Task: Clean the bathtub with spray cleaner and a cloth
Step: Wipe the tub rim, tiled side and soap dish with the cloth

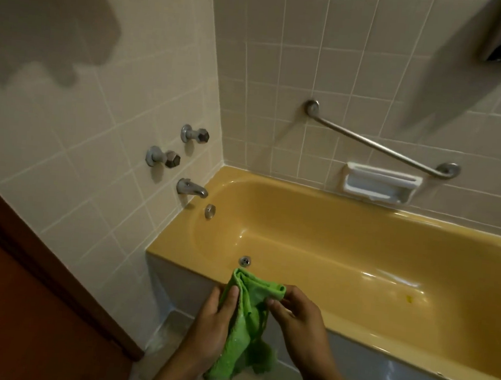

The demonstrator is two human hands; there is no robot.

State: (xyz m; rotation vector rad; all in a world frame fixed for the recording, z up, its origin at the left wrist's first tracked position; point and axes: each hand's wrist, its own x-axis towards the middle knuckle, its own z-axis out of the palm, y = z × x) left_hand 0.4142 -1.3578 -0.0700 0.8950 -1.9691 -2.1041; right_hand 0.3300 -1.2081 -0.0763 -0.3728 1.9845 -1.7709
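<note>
A: Head-camera view, down at two bare hands before a yellow tub [178, 238]. Where, the cloth?

B: Green cloth [247, 317], bunched and hanging, just in front of the tub's near rim, below the drain [245, 261]. Gripped by the left hand [217, 317], fingers curled round its folded top. Pinched at the upper corner by the right hand [295, 318], between thumb and fingertips.

A: Touching the tub?

B: Hard to tell. Seemingly held just clear of the rim, not pressed on any surface.

A: Step in hand?

B: Probably folding the cloth into a pad, ahead of wiping. No sprayer in view. No foam or wet streaks to be made out on the enamel, only gloss and one small yellow spot [409, 299] on the tub floor.

A: Next move?

B: Likely calls for a firm pad in one hand and the other freed for the sprayer, then a reach over the rim into the basin, perhaps starting at the spout [190, 187] end.
</note>
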